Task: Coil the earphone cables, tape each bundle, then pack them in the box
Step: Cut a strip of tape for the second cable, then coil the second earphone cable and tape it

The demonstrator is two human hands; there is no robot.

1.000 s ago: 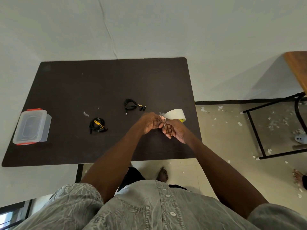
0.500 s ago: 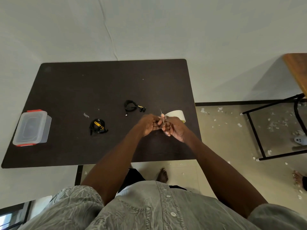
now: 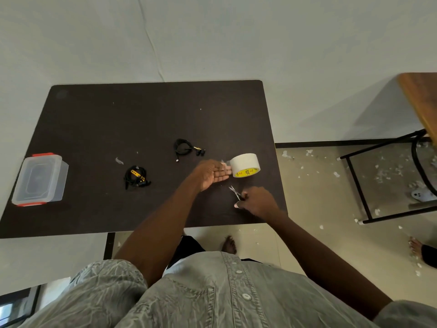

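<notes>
Two coiled black earphone bundles lie on the dark table [image 3: 94, 119]: one with yellow tape [image 3: 137, 177] at centre-left, another [image 3: 184, 147] further back with its earbuds beside it. A white tape roll [image 3: 244, 165] stands on edge at the right. My left hand [image 3: 212, 174] reaches flat toward the roll, fingers straight, with a small clear piece of tape at its fingertips. My right hand [image 3: 256, 202] grips small scissors [image 3: 235, 192] near the table's front right edge. The clear plastic box [image 3: 40, 179] with red clips sits at the far left.
A scrap of tape [image 3: 119, 160] lies on the table between the box and the bundles. A black-framed wooden table [image 3: 421, 110] stands to the right over a floor littered with white scraps. Bare feet show below the table edge.
My hands were together at the tape roll with the scissors between them. Now they have parted: the right hand has dropped toward the front edge with the scissors, the left stays by the roll.
</notes>
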